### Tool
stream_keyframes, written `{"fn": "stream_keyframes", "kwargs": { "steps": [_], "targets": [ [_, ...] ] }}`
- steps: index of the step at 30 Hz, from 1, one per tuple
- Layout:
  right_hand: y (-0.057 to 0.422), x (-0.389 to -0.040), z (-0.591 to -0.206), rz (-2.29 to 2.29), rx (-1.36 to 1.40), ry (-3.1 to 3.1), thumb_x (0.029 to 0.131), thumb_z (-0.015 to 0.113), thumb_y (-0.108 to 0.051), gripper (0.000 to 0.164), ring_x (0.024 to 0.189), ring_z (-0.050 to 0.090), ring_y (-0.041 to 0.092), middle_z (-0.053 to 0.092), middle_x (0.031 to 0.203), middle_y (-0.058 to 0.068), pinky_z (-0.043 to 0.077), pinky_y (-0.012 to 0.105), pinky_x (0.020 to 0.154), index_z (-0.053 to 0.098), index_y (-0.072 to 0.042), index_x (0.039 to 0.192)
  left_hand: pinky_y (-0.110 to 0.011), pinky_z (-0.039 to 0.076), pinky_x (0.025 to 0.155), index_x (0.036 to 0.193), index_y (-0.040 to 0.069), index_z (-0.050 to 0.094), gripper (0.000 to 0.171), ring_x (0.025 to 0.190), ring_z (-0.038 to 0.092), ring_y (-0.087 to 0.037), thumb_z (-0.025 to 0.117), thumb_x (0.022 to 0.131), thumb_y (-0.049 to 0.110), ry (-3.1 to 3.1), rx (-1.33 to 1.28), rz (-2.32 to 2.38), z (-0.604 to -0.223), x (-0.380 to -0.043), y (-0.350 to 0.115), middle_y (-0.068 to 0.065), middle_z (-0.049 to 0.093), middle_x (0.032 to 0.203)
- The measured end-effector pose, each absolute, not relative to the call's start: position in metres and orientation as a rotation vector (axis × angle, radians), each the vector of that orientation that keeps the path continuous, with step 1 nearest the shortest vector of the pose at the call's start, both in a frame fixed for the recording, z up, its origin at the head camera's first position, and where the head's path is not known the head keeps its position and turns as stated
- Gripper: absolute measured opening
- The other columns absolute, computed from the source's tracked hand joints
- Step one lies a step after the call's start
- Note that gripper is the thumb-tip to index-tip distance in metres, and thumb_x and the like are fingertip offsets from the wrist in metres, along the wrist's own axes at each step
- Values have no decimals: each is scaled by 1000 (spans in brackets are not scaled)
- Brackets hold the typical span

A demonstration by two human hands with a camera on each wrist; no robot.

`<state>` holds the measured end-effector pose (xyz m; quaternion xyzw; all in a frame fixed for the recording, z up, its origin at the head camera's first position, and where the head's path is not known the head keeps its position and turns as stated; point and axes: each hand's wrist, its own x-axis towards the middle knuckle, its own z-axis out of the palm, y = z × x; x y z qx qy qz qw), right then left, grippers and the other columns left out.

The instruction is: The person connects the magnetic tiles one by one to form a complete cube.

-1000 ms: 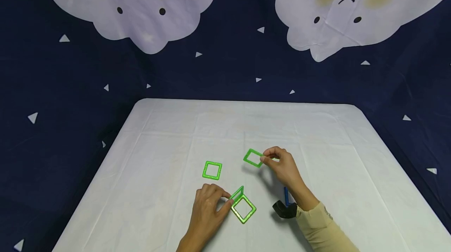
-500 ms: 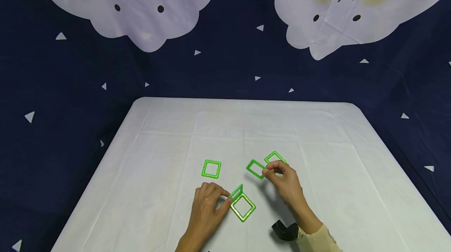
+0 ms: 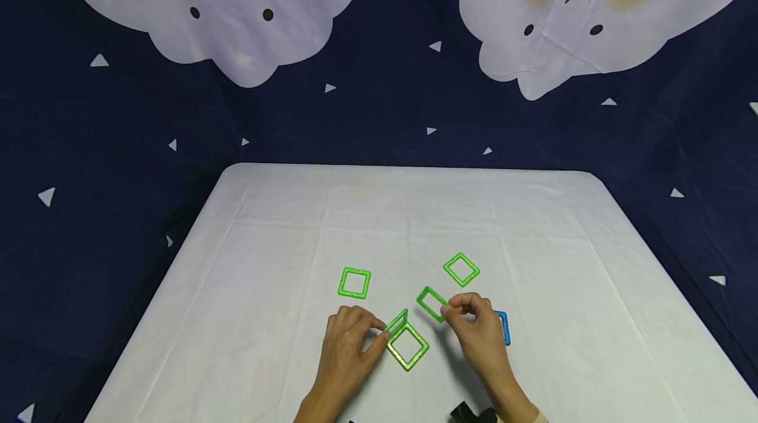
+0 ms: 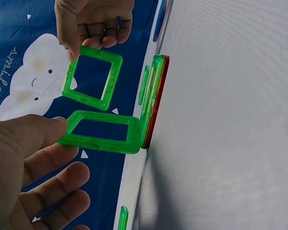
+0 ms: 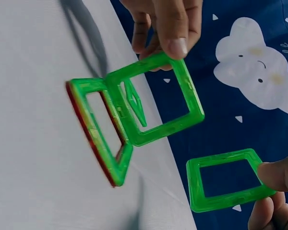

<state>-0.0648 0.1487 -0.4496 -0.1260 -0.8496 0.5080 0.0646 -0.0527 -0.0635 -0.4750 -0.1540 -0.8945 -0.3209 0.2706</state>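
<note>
In the head view, my left hand (image 3: 351,352) pinches an upright green square magnetic tile (image 5: 170,128) between thumb and finger. That tile's lower edge meets a green square tile (image 3: 417,358) lying flat on the table, with a red layer (image 4: 158,105) under it. To the right, my right hand (image 3: 481,332) pinches another green square tile (image 3: 429,311) by its edge, held above the table. In the left wrist view the raised tile hangs close to the upright one, with a gap between them.
Two loose green square tiles lie farther back, one left (image 3: 354,270) and one right (image 3: 470,262). A blue tile (image 3: 506,329) shows partly behind my right hand. A black object (image 3: 470,414) sits at my right wrist. The white table (image 3: 266,265) meets a dark blue cloth (image 3: 379,120).
My right hand has brought its green tile toward me, nearer the upright tile. The back right loose tile and the blue tile have come into clearer sight. My left hand stays in place.
</note>
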Motion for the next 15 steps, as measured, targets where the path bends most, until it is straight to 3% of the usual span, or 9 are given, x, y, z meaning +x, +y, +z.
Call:
{"fn": "stream_keyframes", "kwargs": {
  "steps": [6, 15],
  "targets": [
    [144, -59, -456, 1508, -387, -2584, 78, 73, -13, 13, 88, 50, 11, 55, 88, 3, 38, 29, 82, 64, -11, 87, -24, 36, 74, 71, 25, 68, 19, 79, 48, -3, 85, 64, 24, -2400, -424, -878, -475, -53, -63, 15, 59, 74],
    [138, -51, -462, 1474, -314, -2571, 77, 73, -11, 11, 82, 49, 11, 56, 84, 4, 39, 23, 72, 65, -11, 84, -25, 37, 73, 71, 25, 68, 18, 78, 48, -3, 85, 65, 24, -2402, -424, -879, -477, -53, -63, 14, 59, 74]
  ]
}}
